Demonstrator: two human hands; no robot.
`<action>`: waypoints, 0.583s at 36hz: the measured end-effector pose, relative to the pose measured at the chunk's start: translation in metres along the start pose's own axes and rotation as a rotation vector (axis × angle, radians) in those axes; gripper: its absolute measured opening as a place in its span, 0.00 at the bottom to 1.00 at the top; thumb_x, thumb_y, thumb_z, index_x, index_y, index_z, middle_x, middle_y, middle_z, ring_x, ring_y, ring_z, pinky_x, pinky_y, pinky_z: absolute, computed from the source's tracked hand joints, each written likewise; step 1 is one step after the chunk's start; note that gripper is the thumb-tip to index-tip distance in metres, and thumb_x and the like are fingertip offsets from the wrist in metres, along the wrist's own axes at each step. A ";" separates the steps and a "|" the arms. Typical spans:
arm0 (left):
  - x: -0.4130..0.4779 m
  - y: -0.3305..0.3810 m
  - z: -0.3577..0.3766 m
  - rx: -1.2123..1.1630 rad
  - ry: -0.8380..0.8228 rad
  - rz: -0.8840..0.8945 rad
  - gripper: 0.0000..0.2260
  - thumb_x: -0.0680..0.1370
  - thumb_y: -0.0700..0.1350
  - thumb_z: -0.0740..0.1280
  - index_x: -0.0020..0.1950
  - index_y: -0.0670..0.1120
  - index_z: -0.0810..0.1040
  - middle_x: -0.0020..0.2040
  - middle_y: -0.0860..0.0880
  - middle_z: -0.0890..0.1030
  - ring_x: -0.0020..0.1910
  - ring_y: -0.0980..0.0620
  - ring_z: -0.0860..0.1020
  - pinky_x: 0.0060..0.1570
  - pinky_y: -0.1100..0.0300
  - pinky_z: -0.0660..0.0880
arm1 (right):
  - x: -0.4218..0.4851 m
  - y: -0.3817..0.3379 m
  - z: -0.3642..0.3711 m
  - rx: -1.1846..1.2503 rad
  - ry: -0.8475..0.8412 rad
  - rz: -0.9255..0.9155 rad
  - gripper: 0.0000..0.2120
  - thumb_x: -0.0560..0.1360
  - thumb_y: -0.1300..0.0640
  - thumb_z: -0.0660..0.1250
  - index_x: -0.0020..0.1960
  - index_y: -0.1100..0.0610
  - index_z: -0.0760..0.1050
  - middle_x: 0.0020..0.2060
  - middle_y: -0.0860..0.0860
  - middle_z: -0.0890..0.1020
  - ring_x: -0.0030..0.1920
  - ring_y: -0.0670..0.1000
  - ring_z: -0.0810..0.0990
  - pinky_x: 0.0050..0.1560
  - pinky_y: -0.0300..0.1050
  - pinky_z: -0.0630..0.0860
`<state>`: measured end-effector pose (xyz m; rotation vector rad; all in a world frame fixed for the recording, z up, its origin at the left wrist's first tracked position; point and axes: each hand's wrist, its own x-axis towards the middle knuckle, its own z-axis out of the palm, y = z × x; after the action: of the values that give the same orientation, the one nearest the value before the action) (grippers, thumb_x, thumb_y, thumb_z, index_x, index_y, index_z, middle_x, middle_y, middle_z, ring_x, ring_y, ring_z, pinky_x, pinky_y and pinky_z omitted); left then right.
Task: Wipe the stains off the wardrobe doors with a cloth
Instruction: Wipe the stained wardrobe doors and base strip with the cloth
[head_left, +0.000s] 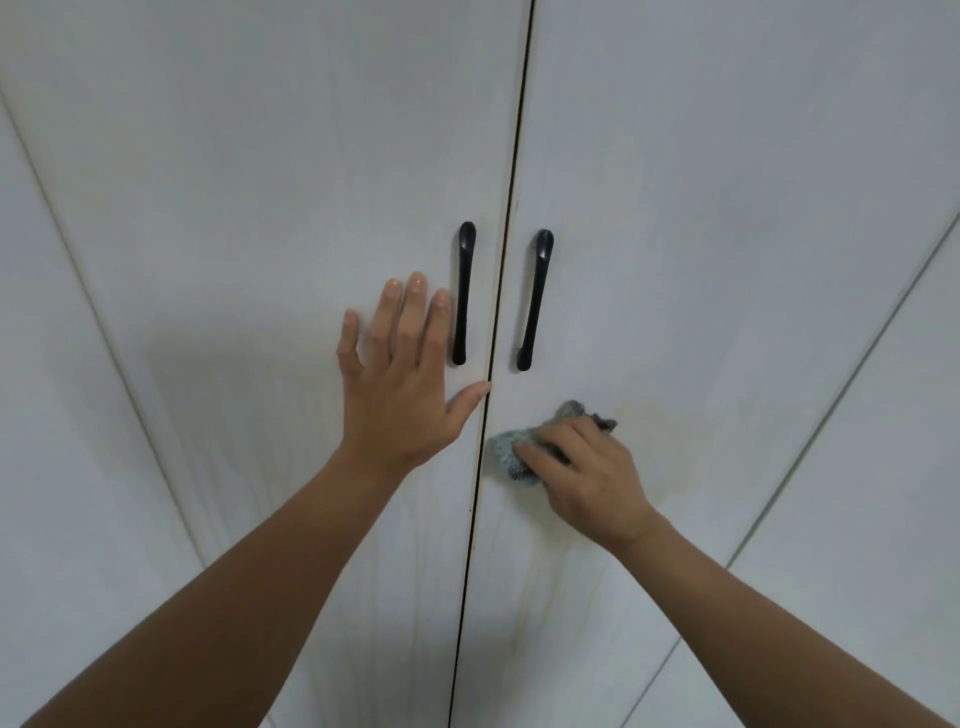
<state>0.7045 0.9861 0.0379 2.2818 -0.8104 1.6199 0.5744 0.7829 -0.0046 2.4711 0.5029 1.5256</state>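
Observation:
Two white wardrobe doors fill the view, the left door (249, 208) and the right door (727, 234), split by a dark vertical gap. My left hand (400, 374) lies flat on the left door with fingers spread, just left of its black handle (464, 293). My right hand (587, 478) grips a crumpled grey-blue cloth (511, 449) and presses it on the right door below the other black handle (535, 301), close to the gap. Faint yellowish stains (530, 597) run down the right door under the cloth.
Further white door panels angle away at the far left (47, 415) and far right (893, 467). Faint streaks also mark the lower left door (395, 597).

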 end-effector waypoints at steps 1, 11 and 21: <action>0.000 0.002 -0.001 -0.006 -0.011 -0.007 0.43 0.79 0.70 0.61 0.83 0.41 0.61 0.82 0.39 0.60 0.81 0.38 0.58 0.74 0.31 0.59 | 0.011 0.005 -0.010 -0.008 0.055 0.034 0.06 0.76 0.66 0.71 0.49 0.60 0.85 0.43 0.56 0.83 0.41 0.57 0.79 0.38 0.49 0.77; 0.001 0.016 -0.015 -0.051 -0.159 -0.064 0.52 0.74 0.70 0.69 0.84 0.40 0.50 0.84 0.38 0.51 0.83 0.36 0.50 0.77 0.30 0.51 | 0.017 0.023 -0.012 -0.076 0.129 0.121 0.10 0.79 0.65 0.64 0.51 0.61 0.84 0.49 0.58 0.80 0.50 0.60 0.76 0.45 0.52 0.77; 0.003 0.020 -0.021 -0.064 -0.258 -0.093 0.59 0.68 0.67 0.76 0.84 0.40 0.47 0.84 0.38 0.46 0.83 0.36 0.45 0.77 0.29 0.49 | 0.019 0.033 -0.040 -0.058 0.098 0.090 0.10 0.80 0.66 0.65 0.50 0.61 0.85 0.44 0.59 0.82 0.43 0.60 0.78 0.42 0.50 0.76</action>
<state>0.6774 0.9792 0.0462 2.4755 -0.7845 1.2589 0.5525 0.7596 0.0405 2.4148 0.3622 1.6766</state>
